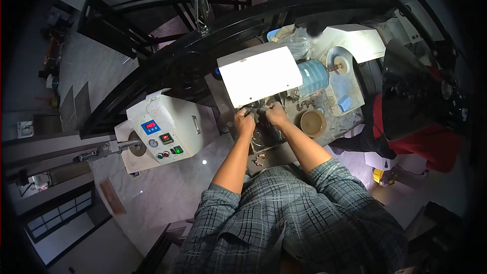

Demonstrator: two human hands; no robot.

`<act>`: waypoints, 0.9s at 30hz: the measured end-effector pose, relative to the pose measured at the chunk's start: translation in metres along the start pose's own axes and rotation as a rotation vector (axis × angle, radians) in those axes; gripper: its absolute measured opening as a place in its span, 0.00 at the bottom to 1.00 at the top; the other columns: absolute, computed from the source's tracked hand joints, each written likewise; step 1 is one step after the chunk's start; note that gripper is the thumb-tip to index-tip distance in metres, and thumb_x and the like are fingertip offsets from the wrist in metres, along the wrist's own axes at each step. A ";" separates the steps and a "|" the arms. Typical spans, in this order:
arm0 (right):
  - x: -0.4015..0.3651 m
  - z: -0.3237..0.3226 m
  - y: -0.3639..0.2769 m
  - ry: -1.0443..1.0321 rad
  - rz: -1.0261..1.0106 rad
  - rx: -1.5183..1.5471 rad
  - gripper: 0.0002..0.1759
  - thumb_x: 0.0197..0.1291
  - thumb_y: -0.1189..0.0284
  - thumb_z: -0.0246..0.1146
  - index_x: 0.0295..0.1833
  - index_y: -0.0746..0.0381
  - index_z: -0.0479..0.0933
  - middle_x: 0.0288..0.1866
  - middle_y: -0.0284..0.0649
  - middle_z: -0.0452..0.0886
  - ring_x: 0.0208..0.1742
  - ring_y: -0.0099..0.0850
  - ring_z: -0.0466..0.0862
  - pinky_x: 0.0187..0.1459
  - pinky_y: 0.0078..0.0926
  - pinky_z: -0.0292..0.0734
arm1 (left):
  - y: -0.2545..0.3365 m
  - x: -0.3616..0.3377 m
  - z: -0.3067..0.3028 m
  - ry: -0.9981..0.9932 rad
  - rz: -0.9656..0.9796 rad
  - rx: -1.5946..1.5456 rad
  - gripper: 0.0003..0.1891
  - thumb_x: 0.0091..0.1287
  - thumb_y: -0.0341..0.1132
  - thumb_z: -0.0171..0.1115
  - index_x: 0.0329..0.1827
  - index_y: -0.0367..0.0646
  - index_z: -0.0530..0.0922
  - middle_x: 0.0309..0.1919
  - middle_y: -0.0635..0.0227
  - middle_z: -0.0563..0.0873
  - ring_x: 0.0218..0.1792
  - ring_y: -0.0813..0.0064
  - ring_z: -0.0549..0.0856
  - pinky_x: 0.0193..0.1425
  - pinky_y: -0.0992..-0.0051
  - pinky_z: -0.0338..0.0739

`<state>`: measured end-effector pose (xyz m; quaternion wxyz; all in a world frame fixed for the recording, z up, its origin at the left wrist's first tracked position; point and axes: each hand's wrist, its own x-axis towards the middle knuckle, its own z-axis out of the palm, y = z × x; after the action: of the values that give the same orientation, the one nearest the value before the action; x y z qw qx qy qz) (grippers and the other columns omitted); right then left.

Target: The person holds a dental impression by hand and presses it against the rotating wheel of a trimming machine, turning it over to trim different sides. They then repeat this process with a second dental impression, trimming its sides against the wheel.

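Observation:
Both of my hands are close together under the front edge of a brightly lit white hood (261, 73). My left hand (245, 122) has its fingers closed, pressed around something small and dark that I cannot make out. A little to the right, my right hand (276, 114) is also curled in, with its fingertips at a dark spot in front of the hood. What it holds is hidden. Below the hands lies a dark, wet-looking tray (266, 137). Small dark pieces (305, 104) are scattered on the bench to the right of my right hand.
A round brown bowl (313, 123) stands right of my right forearm. Behind it are a blue motor (313, 77) and a polishing wheel (341, 65). A white machine with lit displays (170, 127) stands left. A person in red (426, 142) is at the right.

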<state>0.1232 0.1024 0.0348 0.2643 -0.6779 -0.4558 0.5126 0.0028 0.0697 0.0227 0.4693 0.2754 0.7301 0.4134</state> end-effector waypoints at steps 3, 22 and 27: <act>0.012 0.007 0.013 0.028 0.015 -0.001 0.11 0.47 0.72 0.59 0.23 0.72 0.72 0.20 0.41 0.74 0.23 0.26 0.72 0.26 0.30 0.68 | 0.008 0.000 -0.003 0.085 0.142 0.209 0.18 0.48 0.28 0.57 0.43 0.28 0.75 0.44 0.47 0.75 0.47 0.57 0.75 0.50 0.71 0.69; 0.000 0.011 0.007 0.032 0.066 0.312 0.15 0.45 0.77 0.65 0.14 0.62 0.67 0.13 0.30 0.66 0.13 0.19 0.62 0.13 0.24 0.54 | 0.009 -0.004 0.003 0.078 0.330 0.308 0.07 0.47 0.24 0.52 0.28 0.31 0.75 0.26 0.53 0.80 0.30 0.62 0.79 0.38 0.71 0.72; 0.011 0.015 0.031 0.111 -0.105 0.066 0.15 0.46 0.75 0.65 0.14 0.63 0.68 0.14 0.31 0.68 0.16 0.21 0.66 0.18 0.25 0.60 | -0.021 -0.002 0.010 0.154 0.099 -0.058 0.14 0.48 0.24 0.55 0.39 0.29 0.73 0.44 0.51 0.75 0.46 0.64 0.75 0.49 0.75 0.69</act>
<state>0.1207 0.0969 -0.0005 0.3380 -0.6714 -0.4581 0.4745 0.0126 0.0611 0.0028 0.3985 0.2645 0.7373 0.4771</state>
